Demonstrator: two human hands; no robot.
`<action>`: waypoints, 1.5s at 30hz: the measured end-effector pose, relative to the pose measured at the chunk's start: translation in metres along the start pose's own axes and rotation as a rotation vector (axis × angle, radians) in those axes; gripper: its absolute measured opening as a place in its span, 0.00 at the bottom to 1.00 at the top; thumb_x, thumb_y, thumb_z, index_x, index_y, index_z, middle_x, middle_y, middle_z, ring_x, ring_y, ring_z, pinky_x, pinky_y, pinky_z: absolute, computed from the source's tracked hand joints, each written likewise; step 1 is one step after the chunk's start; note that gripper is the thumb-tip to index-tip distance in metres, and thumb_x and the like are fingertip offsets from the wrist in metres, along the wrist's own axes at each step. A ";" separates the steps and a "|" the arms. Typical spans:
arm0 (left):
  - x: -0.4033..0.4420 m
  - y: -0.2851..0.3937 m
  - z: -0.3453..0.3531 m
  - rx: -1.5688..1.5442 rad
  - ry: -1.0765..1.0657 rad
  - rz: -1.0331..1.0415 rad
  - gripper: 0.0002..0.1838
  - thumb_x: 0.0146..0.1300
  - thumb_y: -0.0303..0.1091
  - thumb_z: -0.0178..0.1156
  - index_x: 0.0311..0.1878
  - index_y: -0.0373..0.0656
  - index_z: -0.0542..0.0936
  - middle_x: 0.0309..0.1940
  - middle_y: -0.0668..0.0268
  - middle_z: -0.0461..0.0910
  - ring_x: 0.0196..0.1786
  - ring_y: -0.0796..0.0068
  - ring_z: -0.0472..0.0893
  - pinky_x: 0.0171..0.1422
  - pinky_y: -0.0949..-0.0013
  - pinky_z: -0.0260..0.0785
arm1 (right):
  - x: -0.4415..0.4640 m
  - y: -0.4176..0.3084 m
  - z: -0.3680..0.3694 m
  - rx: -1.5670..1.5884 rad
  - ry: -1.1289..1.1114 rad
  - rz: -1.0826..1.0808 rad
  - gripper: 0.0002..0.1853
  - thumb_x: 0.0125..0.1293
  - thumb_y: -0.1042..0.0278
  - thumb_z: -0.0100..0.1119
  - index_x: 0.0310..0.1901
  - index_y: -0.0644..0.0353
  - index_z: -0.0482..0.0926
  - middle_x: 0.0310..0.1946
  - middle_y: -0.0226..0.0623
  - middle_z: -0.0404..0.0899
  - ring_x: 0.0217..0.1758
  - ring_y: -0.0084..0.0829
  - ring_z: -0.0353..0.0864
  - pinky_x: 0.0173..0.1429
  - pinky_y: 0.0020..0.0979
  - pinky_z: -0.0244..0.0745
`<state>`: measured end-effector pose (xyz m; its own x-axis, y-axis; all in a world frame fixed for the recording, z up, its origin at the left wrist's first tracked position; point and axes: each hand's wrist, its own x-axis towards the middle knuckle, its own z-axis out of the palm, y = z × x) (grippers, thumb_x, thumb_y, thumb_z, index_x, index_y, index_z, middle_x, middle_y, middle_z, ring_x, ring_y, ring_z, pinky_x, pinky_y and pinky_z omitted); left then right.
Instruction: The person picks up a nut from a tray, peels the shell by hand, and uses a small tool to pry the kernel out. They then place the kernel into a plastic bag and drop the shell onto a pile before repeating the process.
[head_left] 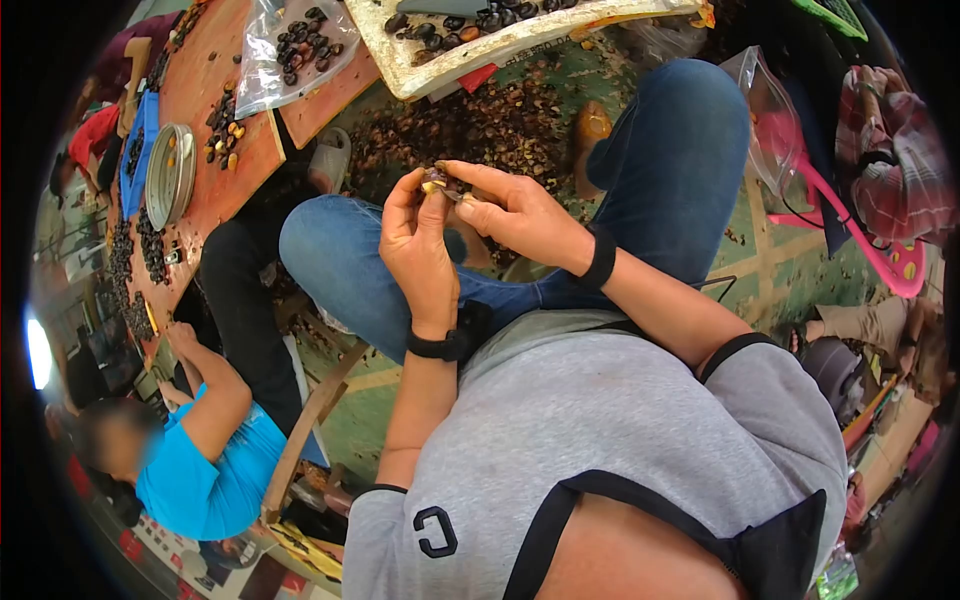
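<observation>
Above my lap, my left hand pinches a dark-shelled nut between thumb and fingers. Part of the nut's shell is off, and pale yellow flesh shows. My right hand is closed round a small knife, of which only a short bit of blade shows; its handle is hidden in the fingers. The blade lies against or very near the nut, and my right fingertips reach over the nut's far side. Below the hands, dark shell scraps cover the floor.
A worn white foam tray with dark nuts stands ahead. A plastic bag of nuts, a metal dish and a blue tray lie on the wooden table. A person in a blue shirt sits left; a pink chair stands right.
</observation>
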<state>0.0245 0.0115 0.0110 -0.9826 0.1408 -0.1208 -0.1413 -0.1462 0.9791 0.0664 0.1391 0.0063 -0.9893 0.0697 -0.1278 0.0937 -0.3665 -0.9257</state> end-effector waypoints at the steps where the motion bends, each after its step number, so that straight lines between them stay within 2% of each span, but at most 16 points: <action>1: 0.000 0.000 -0.002 0.009 -0.009 0.004 0.14 0.69 0.25 0.57 0.57 0.34 0.74 0.46 0.64 0.79 0.47 0.80 0.78 0.52 0.78 0.73 | 0.000 0.000 -0.002 -0.001 -0.004 0.002 0.24 0.70 0.69 0.53 0.66 0.63 0.69 0.44 0.30 0.80 0.42 0.16 0.75 0.46 0.22 0.75; 3: 0.000 -0.001 -0.003 0.015 -0.017 0.006 0.14 0.69 0.25 0.57 0.57 0.34 0.74 0.46 0.64 0.79 0.48 0.80 0.78 0.53 0.78 0.73 | 0.002 -0.001 -0.006 -0.188 -0.052 -0.008 0.25 0.69 0.69 0.54 0.68 0.62 0.68 0.35 0.26 0.77 0.36 0.14 0.71 0.40 0.21 0.72; 7: 0.000 -0.003 -0.005 0.040 0.000 0.019 0.14 0.68 0.24 0.58 0.56 0.34 0.75 0.46 0.65 0.79 0.47 0.80 0.78 0.52 0.78 0.72 | 0.000 -0.006 -0.003 -0.286 -0.042 -0.021 0.26 0.69 0.69 0.54 0.68 0.62 0.68 0.30 0.23 0.74 0.32 0.13 0.68 0.36 0.21 0.69; 9: 0.000 -0.003 -0.006 0.049 0.004 0.017 0.14 0.68 0.25 0.58 0.56 0.34 0.76 0.46 0.65 0.79 0.47 0.81 0.78 0.51 0.78 0.72 | 0.000 -0.006 -0.001 -0.197 -0.008 0.018 0.23 0.67 0.71 0.56 0.64 0.64 0.72 0.50 0.42 0.82 0.50 0.25 0.81 0.53 0.26 0.76; 12: -0.002 0.000 -0.003 0.102 0.019 0.045 0.14 0.68 0.25 0.58 0.55 0.34 0.76 0.45 0.66 0.79 0.46 0.82 0.77 0.50 0.78 0.71 | 0.002 0.003 0.002 -0.061 -0.023 0.121 0.22 0.67 0.72 0.55 0.63 0.65 0.72 0.53 0.41 0.81 0.52 0.25 0.81 0.56 0.27 0.76; 18: 0.000 -0.004 -0.003 0.093 0.067 0.066 0.13 0.67 0.23 0.57 0.55 0.34 0.76 0.43 0.67 0.80 0.44 0.82 0.78 0.51 0.78 0.72 | 0.003 0.008 0.017 0.136 0.058 0.084 0.21 0.69 0.74 0.53 0.63 0.67 0.71 0.56 0.40 0.79 0.56 0.24 0.78 0.59 0.25 0.73; 25: 0.008 -0.009 -0.005 0.063 0.087 0.090 0.13 0.66 0.23 0.58 0.53 0.34 0.77 0.44 0.67 0.79 0.45 0.82 0.77 0.50 0.78 0.71 | 0.006 0.006 0.025 0.159 0.106 0.160 0.21 0.70 0.73 0.52 0.63 0.68 0.71 0.59 0.43 0.77 0.60 0.26 0.75 0.63 0.26 0.71; 27: 0.009 -0.012 -0.009 0.055 0.085 0.095 0.13 0.67 0.23 0.58 0.53 0.33 0.77 0.45 0.67 0.79 0.45 0.82 0.77 0.50 0.78 0.71 | 0.008 0.012 0.027 0.129 0.130 0.155 0.21 0.71 0.71 0.52 0.65 0.62 0.71 0.25 0.21 0.74 0.22 0.11 0.66 0.24 0.18 0.62; 30: 0.011 -0.018 -0.014 0.064 0.099 0.049 0.13 0.67 0.23 0.57 0.53 0.33 0.76 0.44 0.67 0.79 0.45 0.82 0.77 0.49 0.79 0.71 | 0.008 0.015 0.029 0.187 0.144 0.253 0.21 0.71 0.71 0.51 0.65 0.61 0.71 0.23 0.19 0.70 0.21 0.10 0.62 0.22 0.17 0.57; 34: 0.016 -0.029 -0.019 -0.073 0.123 -0.039 0.12 0.68 0.24 0.56 0.53 0.33 0.76 0.43 0.66 0.79 0.43 0.81 0.78 0.46 0.78 0.72 | 0.008 0.014 0.028 0.293 0.123 0.357 0.20 0.71 0.70 0.52 0.63 0.59 0.74 0.25 0.19 0.73 0.21 0.10 0.61 0.22 0.17 0.57; 37: 0.019 -0.036 -0.021 -0.165 0.130 -0.093 0.11 0.68 0.24 0.55 0.52 0.34 0.75 0.42 0.64 0.79 0.42 0.79 0.79 0.46 0.77 0.74 | 0.010 0.013 0.032 0.294 0.168 0.376 0.19 0.71 0.70 0.51 0.62 0.57 0.75 0.23 0.19 0.69 0.20 0.12 0.60 0.22 0.17 0.56; 40: 0.020 -0.035 -0.020 -0.325 0.129 -0.142 0.10 0.68 0.24 0.55 0.51 0.35 0.76 0.41 0.63 0.80 0.41 0.78 0.80 0.48 0.75 0.76 | 0.013 0.015 0.029 0.284 0.198 0.399 0.21 0.71 0.69 0.51 0.65 0.56 0.72 0.23 0.21 0.69 0.19 0.12 0.60 0.20 0.18 0.54; 41: 0.021 -0.035 -0.020 -0.427 0.133 -0.166 0.10 0.67 0.25 0.56 0.50 0.35 0.77 0.40 0.65 0.80 0.40 0.77 0.80 0.49 0.74 0.76 | 0.020 0.018 0.021 0.316 0.317 0.424 0.22 0.72 0.68 0.50 0.66 0.55 0.71 0.22 0.21 0.68 0.19 0.13 0.60 0.20 0.19 0.54; 42: 0.020 -0.036 -0.025 -0.456 0.065 -0.131 0.12 0.69 0.27 0.55 0.53 0.36 0.74 0.42 0.61 0.80 0.42 0.74 0.81 0.54 0.69 0.78 | 0.025 0.022 0.012 0.350 0.442 0.446 0.23 0.72 0.67 0.49 0.68 0.55 0.69 0.22 0.22 0.67 0.18 0.13 0.59 0.19 0.19 0.53; 43: 0.019 -0.035 -0.025 -0.460 0.069 -0.129 0.12 0.69 0.27 0.55 0.53 0.36 0.74 0.42 0.61 0.80 0.42 0.74 0.81 0.54 0.69 0.78 | 0.027 0.026 0.002 0.328 0.391 0.398 0.27 0.74 0.65 0.48 0.72 0.56 0.59 0.25 0.23 0.67 0.18 0.14 0.58 0.18 0.18 0.52; 45: 0.022 -0.034 -0.026 -0.506 0.082 -0.206 0.11 0.70 0.30 0.56 0.53 0.37 0.76 0.41 0.62 0.81 0.42 0.74 0.82 0.53 0.71 0.78 | 0.025 0.030 0.004 0.355 0.389 0.401 0.27 0.74 0.66 0.48 0.72 0.57 0.59 0.26 0.23 0.68 0.18 0.13 0.58 0.19 0.18 0.51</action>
<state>0.0048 -0.0063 -0.0293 -0.9320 0.1425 -0.3334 -0.3517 -0.5790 0.7356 0.0438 0.1266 -0.0230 -0.7665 0.1697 -0.6194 0.3384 -0.7130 -0.6141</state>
